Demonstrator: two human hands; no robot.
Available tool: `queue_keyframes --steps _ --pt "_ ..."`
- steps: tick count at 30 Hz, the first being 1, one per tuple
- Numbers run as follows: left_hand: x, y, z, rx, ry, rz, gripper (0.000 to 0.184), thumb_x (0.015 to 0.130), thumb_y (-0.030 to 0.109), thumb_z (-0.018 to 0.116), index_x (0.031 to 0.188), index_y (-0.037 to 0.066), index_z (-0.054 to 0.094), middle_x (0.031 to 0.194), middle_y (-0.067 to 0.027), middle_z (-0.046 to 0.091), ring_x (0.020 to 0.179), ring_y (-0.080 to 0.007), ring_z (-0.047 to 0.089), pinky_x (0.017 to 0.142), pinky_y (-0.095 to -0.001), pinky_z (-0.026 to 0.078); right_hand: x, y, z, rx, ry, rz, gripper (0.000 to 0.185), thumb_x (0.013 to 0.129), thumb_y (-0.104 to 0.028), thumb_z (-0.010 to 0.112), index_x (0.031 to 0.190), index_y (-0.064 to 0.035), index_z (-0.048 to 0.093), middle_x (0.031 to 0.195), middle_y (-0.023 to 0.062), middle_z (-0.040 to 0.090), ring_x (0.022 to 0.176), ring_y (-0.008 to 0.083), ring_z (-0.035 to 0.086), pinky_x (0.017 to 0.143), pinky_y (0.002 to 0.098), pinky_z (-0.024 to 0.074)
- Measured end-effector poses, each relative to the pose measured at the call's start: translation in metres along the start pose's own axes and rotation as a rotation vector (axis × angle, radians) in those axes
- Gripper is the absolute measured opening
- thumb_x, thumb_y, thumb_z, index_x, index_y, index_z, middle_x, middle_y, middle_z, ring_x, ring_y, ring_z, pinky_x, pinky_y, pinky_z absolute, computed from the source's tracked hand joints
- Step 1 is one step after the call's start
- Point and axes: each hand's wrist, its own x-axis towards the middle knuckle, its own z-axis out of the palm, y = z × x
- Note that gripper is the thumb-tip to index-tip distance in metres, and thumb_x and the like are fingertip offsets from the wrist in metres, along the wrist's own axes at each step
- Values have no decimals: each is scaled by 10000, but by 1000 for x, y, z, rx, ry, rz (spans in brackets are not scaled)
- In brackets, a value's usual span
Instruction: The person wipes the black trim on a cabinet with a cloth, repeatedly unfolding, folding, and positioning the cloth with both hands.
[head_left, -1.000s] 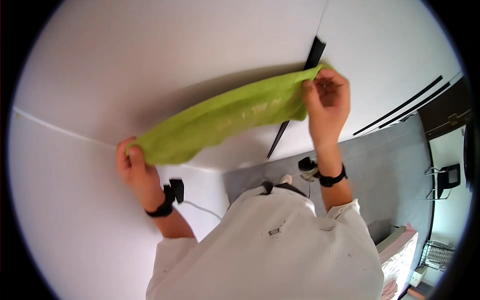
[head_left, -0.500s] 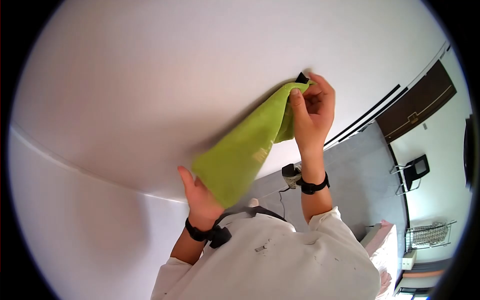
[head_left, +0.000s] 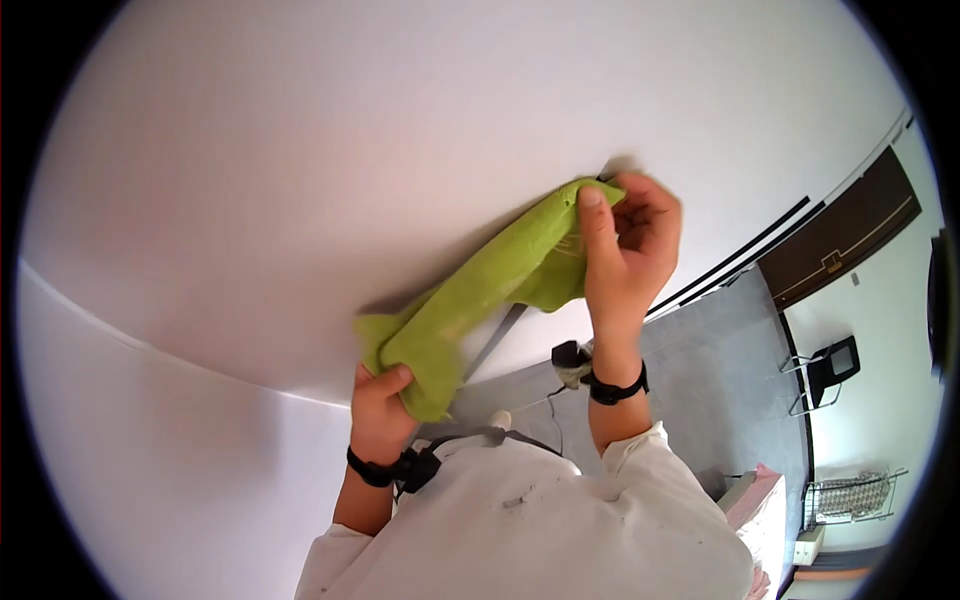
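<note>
The left hand (head_left: 382, 418) is held in a grip close to the body, thumb angled inward. The right hand (head_left: 635, 245) reaches farther out, fingers (head_left: 655, 205) curled, thumb extended forward

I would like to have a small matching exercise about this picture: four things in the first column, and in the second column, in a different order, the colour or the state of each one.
Column one
1. green cloth
2. door
3. chair
4. shirt

Column two
A. mostly black
B. white with small dark marks
C. held by the left hand and the right hand
D. dark brown

Right pairs: 1-C, 2-D, 3-A, 4-B
</note>
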Motion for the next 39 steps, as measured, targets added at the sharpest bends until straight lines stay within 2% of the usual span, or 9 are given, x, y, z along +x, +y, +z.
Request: queue_keyframes --steps 9,11,16,18,23,26,31,35,39 --pt "-16 13 11 708 312 411 348 826 -4 575 1168 -49 536 1127 -125 609 1032 -204 584 897 -336 456 -5 19 6 -9 -10 -48 295 847 -123 699 1071 -22 536 895 10 544 714 63 498 640 202 436" --pt "-20 9 9 781 392 541 319 828 -13 569 1143 -54 551 1094 -119 620 995 -187 592 882 -317 455 -4 22 7 15 18 -120 235 806 -90 726 976 -16 582 827 43 542 615 96 479 559 217 416" --pt "-29 24 9 705 338 603 348 802 18 538 1139 -68 545 1073 -135 622 966 -216 602 877 -335 461 -10 22 7 25 10 -200 219 789 -38 720 974 -17 606 787 56 564 600 110 506 547 219 422" --pt "-28 28 10 682 292 628 366 800 53 526 1145 -70 539 1072 -142 618 972 -230 600 877 -343 461 -14 31 5 84 6 -287 192 847 -36 670 1015 -4 582 961 44 544 734 87 510 631 195 433" --pt "-20 25 19 674 210 641 416 858 208 460 1176 -55 513 1131 -154 583 1031 -244 568 897 -352 442 -5 36 -6 88 -17 -265 136 865 -35 646 974 -5 571 1004 61 536 767 94 497 648 204 424" --pt "-18 24 26 649 278 598 400 894 230 445 1175 -45 516 1142 -137 576 1041 -227 562 897 -341 440 3 25 -17 47 -59 -227 128 858 -50 641 938 -23 544 1000 117 550 887 204 529 751 286 448" --pt "-13 24 40 732 410 573 426 922 226 447 1256 -38 461 1152 -123 558 1060 -207 548 897 -323 441 -1 9 -20 290 -163 -146 129 856 14 598 961 -18 530 891 82 575 772 148 531 697 253 439" --pt "-5 20 49 733 416 646 504 920 194 470 1360 -17 345 1186 -111 524 1085 -199 525 907 -315 435 17 21 -34 179 -346 -170 132 852 49 577 961 -26 579 810 47 584 668 103 485 585 226 387" --pt "-2 18 60 784 454 710 526 919 188 469 1388 10 312 1193 -110 517 1079 -205 528 914 -320 432 35 18 -45 262 -574 -70 136 816 32 633 922 -51 646 788 27 604 703 148 501 628 251 397"
